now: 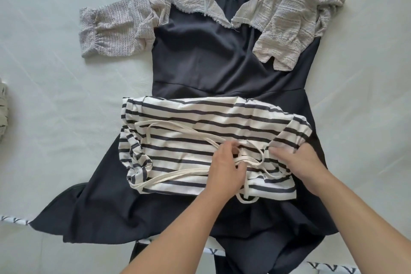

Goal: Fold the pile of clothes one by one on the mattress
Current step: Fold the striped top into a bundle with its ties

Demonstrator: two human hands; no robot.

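Two garments are seen stacked on the pale, lightly creased mattress. A dark navy dress of smooth, matte fabric is spread flat, its bodice towards 12 o'clock and its flared skirt fanned out towards 6 o'clock, past the mattress's patterned edge band. Its beige, lace-textured collar and puffed sleeves are bunched at 11 and 1 o'clock, with scalloped trim along the neckline. A cream top with dark horizontal stripes, in soft knit, is laid folded into a rough rectangle across the dress's waist and upper skirt, at centre frame. Narrow cream ties are looped loosely over it, trailing towards 8 o'clock.

The left hand is curled round the ties where they cross, fingers hooked through the loops. The right hand is laid on the striped top's edge at 3 o'clock; whether fabric is pinched there cannot be told. A crumpled pale cloth with dark marks is partly visible at 9 o'clock.
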